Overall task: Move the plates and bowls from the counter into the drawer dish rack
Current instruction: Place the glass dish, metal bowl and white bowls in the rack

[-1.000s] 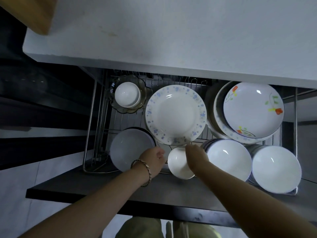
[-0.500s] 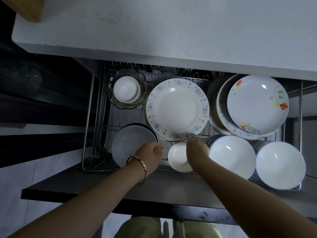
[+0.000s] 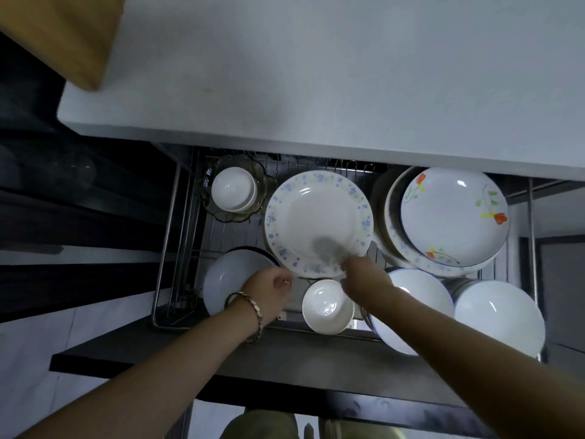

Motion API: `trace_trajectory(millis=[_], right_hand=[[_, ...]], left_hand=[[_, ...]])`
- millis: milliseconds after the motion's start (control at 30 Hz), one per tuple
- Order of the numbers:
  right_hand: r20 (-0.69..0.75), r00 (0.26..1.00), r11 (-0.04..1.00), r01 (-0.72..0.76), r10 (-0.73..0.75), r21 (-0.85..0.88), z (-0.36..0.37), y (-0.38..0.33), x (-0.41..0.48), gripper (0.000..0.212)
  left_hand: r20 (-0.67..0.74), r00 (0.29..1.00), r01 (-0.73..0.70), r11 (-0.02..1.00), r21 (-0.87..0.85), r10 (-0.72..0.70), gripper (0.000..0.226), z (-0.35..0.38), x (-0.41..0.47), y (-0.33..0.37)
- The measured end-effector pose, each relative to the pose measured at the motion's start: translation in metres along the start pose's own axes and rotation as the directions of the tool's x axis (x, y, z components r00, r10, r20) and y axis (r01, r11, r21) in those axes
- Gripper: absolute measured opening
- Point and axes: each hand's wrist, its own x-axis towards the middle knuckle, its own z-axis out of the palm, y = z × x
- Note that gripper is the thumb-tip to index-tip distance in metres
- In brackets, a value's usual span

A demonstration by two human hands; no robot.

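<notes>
The drawer dish rack [image 3: 164, 274] is pulled out below the white counter [image 3: 316, 74]. A blue-flowered plate [image 3: 316, 217] lies in its middle. My right hand [image 3: 361, 274] grips this plate's lower right rim, with blurred fingers reaching over the plate's face. My left hand [image 3: 269, 289], wearing a bracelet, hovers just below the lower left rim with its fingers curled, and I see nothing in it. A small white bowl [image 3: 327, 307] sits between my wrists.
Inside the rack are a white plate [image 3: 224, 277] front left, a white bowl in a glass dish [image 3: 232, 191] back left, a stack topped by an orange-flowered plate [image 3: 452, 217] back right, and two white bowl stacks [image 3: 500, 315] front right. A wooden board [image 3: 63, 33] lies at the counter's far left.
My right hand has slid up from the small bowl's edge onto the blue-flowered plate's rim. My left hand stays curled near the lower left rim.
</notes>
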Motion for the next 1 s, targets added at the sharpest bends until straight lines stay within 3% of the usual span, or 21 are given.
trace_trajectory(millis=[233,367,500,667,867,1000], right_hand=[[-0.137,0.976,0.937,0.204,-0.171,0.282,-0.157,-0.009,-0.048,0.027],[-0.183,0.971,0.793,0.230,-0.151,0.565,-0.237,-0.035,-0.051,0.024],[-0.157,0.980,0.685,0.196,-0.120,0.701,-0.296,-0.063,-0.038,0.026],[-0.179,0.984,0.490,0.146,0.022,0.859,-0.364,-0.092,0.015,0.016],[-0.222,0.948,0.148,0.192,0.228,0.970,-0.439,-0.112,0.098,0.056],[-0.213,0.936,0.039,0.210,0.280,0.977,-0.457,-0.118,0.135,0.053]], left_hand=[[-0.172,0.971,-0.173,0.985,-0.020,0.167,0.025,-0.052,-0.020,0.105],[-0.225,0.928,-0.296,0.955,0.037,0.296,0.024,-0.090,-0.017,0.177],[-0.253,0.903,-0.342,0.937,0.067,0.347,0.026,-0.131,-0.004,0.247],[-0.251,0.896,-0.351,0.931,0.102,0.366,0.026,-0.180,0.042,0.310],[-0.255,0.896,-0.357,0.931,0.078,0.364,0.026,-0.226,0.116,0.342],[-0.238,0.913,-0.342,0.940,-0.007,0.330,0.020,-0.239,0.149,0.337]])
